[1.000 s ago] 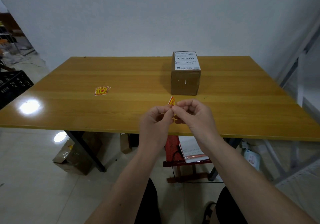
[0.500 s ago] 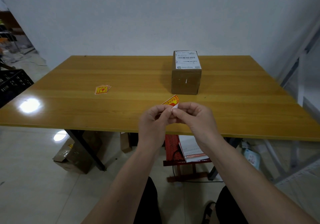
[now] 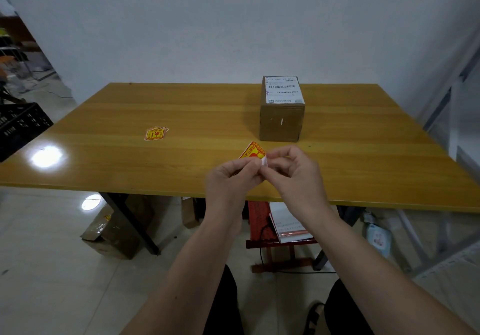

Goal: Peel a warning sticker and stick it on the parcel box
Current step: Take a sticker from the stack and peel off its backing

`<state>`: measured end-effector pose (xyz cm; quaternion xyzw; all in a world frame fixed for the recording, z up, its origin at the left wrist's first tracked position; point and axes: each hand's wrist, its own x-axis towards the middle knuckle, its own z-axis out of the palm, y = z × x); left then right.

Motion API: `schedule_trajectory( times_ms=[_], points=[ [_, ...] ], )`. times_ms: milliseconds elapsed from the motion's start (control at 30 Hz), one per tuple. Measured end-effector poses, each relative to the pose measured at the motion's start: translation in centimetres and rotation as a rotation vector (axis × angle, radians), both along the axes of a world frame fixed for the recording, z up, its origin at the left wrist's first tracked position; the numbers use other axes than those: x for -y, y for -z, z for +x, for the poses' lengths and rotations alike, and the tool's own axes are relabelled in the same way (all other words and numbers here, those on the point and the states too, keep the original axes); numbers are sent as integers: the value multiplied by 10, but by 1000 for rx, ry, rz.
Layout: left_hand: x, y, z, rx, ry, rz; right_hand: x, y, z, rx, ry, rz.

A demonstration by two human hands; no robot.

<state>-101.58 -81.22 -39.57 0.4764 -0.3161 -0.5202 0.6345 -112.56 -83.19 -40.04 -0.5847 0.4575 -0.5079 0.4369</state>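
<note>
A yellow and red warning sticker point(image 3: 252, 151) is pinched between both hands above the table's near edge. My left hand point(image 3: 231, 179) grips its lower left part. My right hand point(image 3: 291, 171) pinches a white backing corner point(image 3: 264, 161) curled away from the sticker. The brown parcel box point(image 3: 282, 121) stands upright just beyond the hands, a white shipping label point(image 3: 284, 91) on its top. A small stack of spare warning stickers point(image 3: 155, 133) lies on the table to the left.
The wooden table point(image 3: 207, 116) stretches wide in front of a white wall. A black crate point(image 3: 18, 124) sits off the left edge. Under the table are cardboard boxes point(image 3: 111, 231) and a red stool with papers point(image 3: 280, 231). A metal rack point(image 3: 452, 116) stands at the right.
The sticker has turned from edge-on to face up and more of it shows. The white backing corner has come away at my right fingers. Both hands stayed in place.
</note>
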Motion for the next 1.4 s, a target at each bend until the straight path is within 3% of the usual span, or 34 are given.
schedule_trajectory(
  times_ms=[200, 333, 500, 933, 1400],
  points=[
    [-2, 1, 0, 58, -40, -24, -1, 1, 5, 51, 25, 1],
    [1, 8, 2, 209, -98, -15, 1, 0, 2, 7, 63, 3],
    [-1, 8, 1, 267, -7, -60, 3, -1, -2, 36, 63, 71],
    [4, 6, 1, 60, 8, 42, 3, -2, -6, 59, 42, 109],
    [6, 12, 5, -64, 23, 75, 7, 2, -7, 296, 26, 281]
  ],
)
